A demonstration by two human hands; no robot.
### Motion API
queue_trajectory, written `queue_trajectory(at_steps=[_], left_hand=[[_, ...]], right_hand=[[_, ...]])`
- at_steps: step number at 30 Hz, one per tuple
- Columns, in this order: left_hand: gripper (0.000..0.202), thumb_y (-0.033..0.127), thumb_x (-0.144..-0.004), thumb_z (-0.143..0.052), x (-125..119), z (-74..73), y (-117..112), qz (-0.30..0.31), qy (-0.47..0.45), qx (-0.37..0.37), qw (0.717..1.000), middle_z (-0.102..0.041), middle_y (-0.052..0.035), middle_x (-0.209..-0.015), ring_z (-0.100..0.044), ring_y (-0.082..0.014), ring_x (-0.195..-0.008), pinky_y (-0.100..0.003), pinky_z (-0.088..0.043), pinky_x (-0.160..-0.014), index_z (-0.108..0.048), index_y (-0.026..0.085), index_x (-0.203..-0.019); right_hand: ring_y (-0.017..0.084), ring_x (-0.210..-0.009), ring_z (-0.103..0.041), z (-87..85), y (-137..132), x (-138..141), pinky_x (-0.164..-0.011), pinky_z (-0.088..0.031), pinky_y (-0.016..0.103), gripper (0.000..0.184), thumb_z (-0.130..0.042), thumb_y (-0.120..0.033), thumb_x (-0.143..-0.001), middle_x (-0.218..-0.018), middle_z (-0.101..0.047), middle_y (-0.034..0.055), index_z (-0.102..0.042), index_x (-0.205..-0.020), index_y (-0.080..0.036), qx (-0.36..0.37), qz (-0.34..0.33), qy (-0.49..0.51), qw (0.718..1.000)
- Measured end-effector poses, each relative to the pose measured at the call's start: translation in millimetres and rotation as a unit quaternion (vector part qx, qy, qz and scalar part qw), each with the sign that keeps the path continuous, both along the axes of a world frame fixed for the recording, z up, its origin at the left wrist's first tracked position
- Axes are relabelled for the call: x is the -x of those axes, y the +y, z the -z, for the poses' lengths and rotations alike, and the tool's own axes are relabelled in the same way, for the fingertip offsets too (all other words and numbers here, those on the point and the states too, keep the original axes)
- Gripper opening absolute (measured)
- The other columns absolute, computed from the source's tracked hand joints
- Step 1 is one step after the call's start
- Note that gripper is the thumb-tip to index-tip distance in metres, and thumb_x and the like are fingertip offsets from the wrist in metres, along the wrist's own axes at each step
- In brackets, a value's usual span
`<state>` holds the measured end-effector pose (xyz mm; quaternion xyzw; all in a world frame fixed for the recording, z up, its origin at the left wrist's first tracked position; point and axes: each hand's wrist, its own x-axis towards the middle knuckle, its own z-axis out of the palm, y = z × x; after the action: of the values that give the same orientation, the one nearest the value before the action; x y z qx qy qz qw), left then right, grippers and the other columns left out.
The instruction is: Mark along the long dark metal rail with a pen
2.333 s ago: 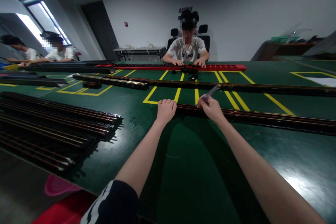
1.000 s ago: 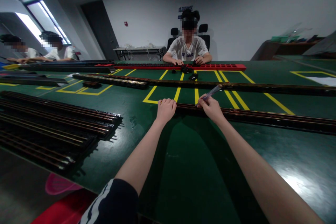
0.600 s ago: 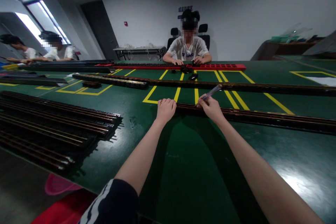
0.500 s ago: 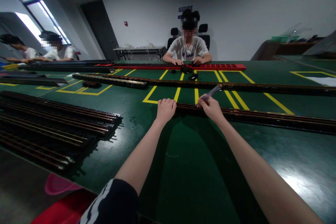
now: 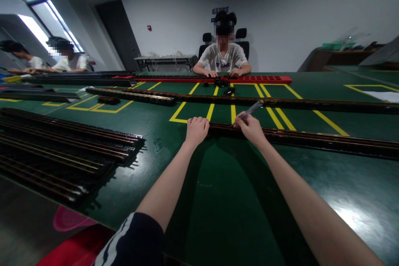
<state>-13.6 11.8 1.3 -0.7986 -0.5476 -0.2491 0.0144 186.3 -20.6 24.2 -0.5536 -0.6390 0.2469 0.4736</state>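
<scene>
A long dark rail [image 5: 311,139] with copper-coloured strips along it lies across the green table [image 5: 218,216] in front of me. My left hand [image 5: 197,129] is closed over the rail's left end, its fingers curled down on the far side. In a pinch, my right hand [image 5: 249,126] holds a slim translucent pen-like tool [image 5: 253,108], slanting up to the right. Its lower tip meets the rail just left of my right fingers. The exact kind of tool cannot be made out.
Several similar dark rails [image 5: 62,145] lie at the left. Another long rail [image 5: 280,103] runs across beyond my hands, near a small black part [image 5: 230,91]. Opposite, a person [image 5: 222,56] works at a red slotted rail [image 5: 264,79]. Yellow tape lines mark the table.
</scene>
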Motion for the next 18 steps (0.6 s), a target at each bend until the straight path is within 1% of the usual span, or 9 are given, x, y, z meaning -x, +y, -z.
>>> queue_trajectory(at_steps=[6,18], left_hand=[[0.04,0.028,-0.096,-0.025,-1.0,0.4,-0.2,-0.01,0.02,-0.021,1.0,-0.068,-0.006,-0.105,-0.058,-0.021,-0.101,-0.044,-0.036,-0.099,-0.064,0.02,-0.097],[0.041,0.03,-0.096,-0.025,-0.6,-0.9,-1.1,-0.003,0.001,-0.004,1.0,-0.068,-0.0062,-0.106,-0.058,-0.0197,-0.103,-0.045,-0.036,-0.102,-0.064,0.019,-0.1]], right_hand=[[0.018,-0.07,-0.066,3.1,4.0,-1.6,-0.075,-0.051,0.035,0.011,-0.051,-0.022,-0.087,-0.072,-0.066,0.0047,-0.054,-0.078,-0.018,-0.018,0.005,-0.014,1.0],[0.019,-0.073,-0.067,6.0,4.8,-3.3,-0.077,-0.052,0.036,0.015,-0.052,-0.03,-0.087,-0.075,-0.068,0.0061,-0.055,-0.078,-0.018,-0.022,-0.005,-0.009,1.0]])
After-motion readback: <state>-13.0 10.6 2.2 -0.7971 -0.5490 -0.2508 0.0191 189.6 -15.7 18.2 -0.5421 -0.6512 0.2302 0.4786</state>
